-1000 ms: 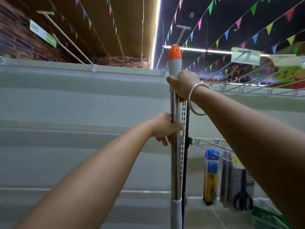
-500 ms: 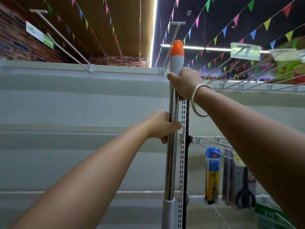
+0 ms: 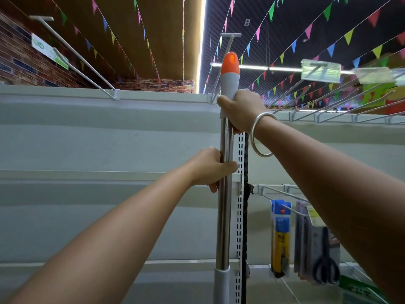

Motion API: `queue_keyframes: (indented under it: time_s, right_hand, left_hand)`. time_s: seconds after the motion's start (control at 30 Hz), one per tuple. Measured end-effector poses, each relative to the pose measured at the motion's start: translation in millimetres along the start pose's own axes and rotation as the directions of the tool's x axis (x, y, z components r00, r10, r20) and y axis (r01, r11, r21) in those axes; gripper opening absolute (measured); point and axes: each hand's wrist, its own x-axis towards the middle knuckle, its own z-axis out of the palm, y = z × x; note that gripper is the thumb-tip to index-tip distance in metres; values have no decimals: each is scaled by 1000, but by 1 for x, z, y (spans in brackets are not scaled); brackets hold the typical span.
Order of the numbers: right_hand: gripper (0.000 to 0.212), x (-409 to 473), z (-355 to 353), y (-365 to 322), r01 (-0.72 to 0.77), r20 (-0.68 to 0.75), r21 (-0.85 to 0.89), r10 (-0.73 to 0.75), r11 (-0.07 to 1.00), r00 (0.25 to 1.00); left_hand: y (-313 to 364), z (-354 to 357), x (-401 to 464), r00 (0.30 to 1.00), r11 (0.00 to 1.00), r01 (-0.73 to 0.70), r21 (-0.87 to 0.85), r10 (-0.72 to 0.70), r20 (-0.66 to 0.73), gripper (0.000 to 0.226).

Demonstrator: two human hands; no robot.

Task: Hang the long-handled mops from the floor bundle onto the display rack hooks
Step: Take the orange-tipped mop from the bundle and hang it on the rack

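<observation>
A long mop handle stands nearly upright before a grey display rack. Its shaft is shiny metal, with a grey grip and an orange tip that has a hanging slot. My right hand, a silver bangle on its wrist, grips the grey grip just under the tip. My left hand grips the metal shaft lower down. A long hook juts out from the rack's top rail directly behind the orange tip. The mop head is out of view below.
Two more long hooks stick out at the top left. Several wire hooks with price tags crowd the top right. Lower right hooks carry packaged cutters and scissors. A slotted upright runs beside the shaft.
Both hands have lifted the mop handle, so its orange tip now sits closer to the long hook on the top rail. The shaft has tilted slightly, its lower end swinging left.
</observation>
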Motion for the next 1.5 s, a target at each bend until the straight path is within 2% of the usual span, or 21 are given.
queue_keyframes:
  time_s: [0.43, 0.63, 0.87, 0.97, 1.5]
  right_hand:
    - [32, 7, 8, 7, -42, 86, -23, 44, 999, 995]
    - [34, 18, 9, 10, -37, 63, -12, 38, 999, 997]
    - [36, 32, 36, 29, -59, 121, -47, 64, 997, 991]
    - [35, 42, 49, 38, -60, 108, -73, 68, 996, 992]
    - [23, 114, 125, 82, -260, 201, 71, 242, 963, 949]
  left_hand:
    - [-7, 11, 15, 998, 998, 41, -51, -38, 44, 26]
    - [-7, 10, 30, 1000, 995, 11, -98, -9, 20, 24]
    - [-33, 21, 48, 996, 992, 69, -110, -63, 62, 24]
    - [-44, 25, 60, 997, 992, 73, -107, -69, 37, 26]
    - [-102, 34, 140, 980, 979, 199, -47, -200, -10, 29]
